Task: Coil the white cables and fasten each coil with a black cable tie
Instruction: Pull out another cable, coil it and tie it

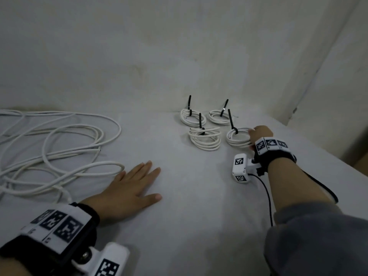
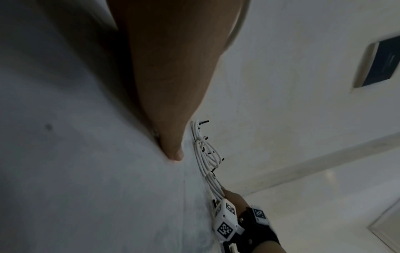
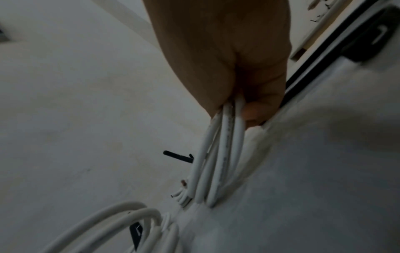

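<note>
Four coils (image 1: 205,138) crowd table's corner (image 1: 258,116).

Smooth, faintly glossy white plastic cables (image 1: 49,144) lie on a matt pale tabletop (image 1: 189,196); black plastic ties (image 1: 231,120) stand stiff before a rough, stained wall (image 1: 159,56).

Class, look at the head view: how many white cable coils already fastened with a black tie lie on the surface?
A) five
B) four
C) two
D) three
B: four tied coils sit in a cluster near the wall, and the right hand grips the nearest right one; the loose cable at the left is still uncoiled.
</note>
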{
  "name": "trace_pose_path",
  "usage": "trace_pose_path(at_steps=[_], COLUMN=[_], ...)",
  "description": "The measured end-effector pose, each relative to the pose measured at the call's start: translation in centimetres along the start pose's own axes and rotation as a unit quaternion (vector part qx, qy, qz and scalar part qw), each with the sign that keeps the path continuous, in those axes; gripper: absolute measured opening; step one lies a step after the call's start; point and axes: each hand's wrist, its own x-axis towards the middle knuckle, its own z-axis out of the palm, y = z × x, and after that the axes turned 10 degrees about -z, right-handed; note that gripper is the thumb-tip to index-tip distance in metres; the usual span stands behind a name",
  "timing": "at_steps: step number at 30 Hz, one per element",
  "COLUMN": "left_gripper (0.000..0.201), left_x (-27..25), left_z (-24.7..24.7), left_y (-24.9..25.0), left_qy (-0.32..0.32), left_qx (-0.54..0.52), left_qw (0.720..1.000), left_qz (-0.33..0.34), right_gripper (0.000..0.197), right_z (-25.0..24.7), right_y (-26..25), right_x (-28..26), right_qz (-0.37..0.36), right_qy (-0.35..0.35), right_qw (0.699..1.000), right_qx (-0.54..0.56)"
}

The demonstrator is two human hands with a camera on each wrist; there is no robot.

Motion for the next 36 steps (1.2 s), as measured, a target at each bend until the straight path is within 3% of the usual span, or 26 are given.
trace_pose_path(at_steps=[2,6,10,14,16,19,21,23,25,27,30,32,36], left_gripper=[0.125,0.106,0.129,0.131,0.132,0.134,0.134,0.116,0.081,0.069,0.054,0.037,0.021], left_x=[0.2,0.2,0.2,0.0,-0.1,0.0,0.1,0.1,-0.1,-0.2,-0.9,-2.2,-6.3], left_z=[0.1,0.2,0.2,0.0,0.0,0.1,0.2,0.1,-0.1,-0.5,-1.5,-2.2,-4.0], left_y=[-0.1,-0.1,0.1,0.2,0.2,0.2,0.2,0.3,0.6,0.9,1.4,1.6,1.1], left_qy=[0.002,-0.003,0.005,0.001,0.001,0.003,0.0,-0.007,-0.006,0.004,0.022,0.064,0.194], left_qx=[-0.001,-0.004,0.002,-0.013,-0.017,-0.018,-0.018,-0.026,-0.036,-0.057,-0.082,-0.084,-0.087], left_qw=[1.0,1.0,1.0,1.0,1.0,1.0,1.0,1.0,0.999,0.998,0.996,0.994,0.976], left_qz=[0.003,-0.001,0.002,0.003,0.0,-0.004,-0.006,-0.015,-0.031,-0.03,-0.003,0.022,0.045], right_gripper=[0.029,0.029,0.036,0.035,0.038,0.026,0.034,0.039,0.033,0.022,0.017,0.013,0.015], right_z=[0.2,0.7,0.7,0.3,0.3,0.2,-0.1,-0.6,-1.4,-2.0,-2.2,-1.9,0.2], right_y=[-0.1,0.5,0.1,-0.2,-0.4,-0.3,-0.9,-2.0,-3.9,-6.2,-11.0,-14.6,-20.2], right_x=[0.2,1.0,1.3,0.9,0.7,0.5,0.1,0.0,-0.8,-2.1,-6.1,-9.7,-16.3], right_qz=[0.009,-0.039,-0.029,-0.045,-0.029,-0.008,0.005,0.0,-0.033,-0.097,-0.179,-0.226,-0.386], right_qy=[-0.049,-0.098,-0.085,-0.088,-0.072,-0.059,-0.025,0.001,-0.006,-0.027,-0.092,-0.183,-0.348], right_qw=[0.999,0.989,0.991,0.986,0.99,0.993,0.996,0.997,0.998,0.995,0.966,0.928,0.836], right_qx=[-0.017,-0.107,-0.098,-0.135,-0.116,-0.099,-0.085,-0.08,-0.051,-0.003,0.164,0.235,0.175])
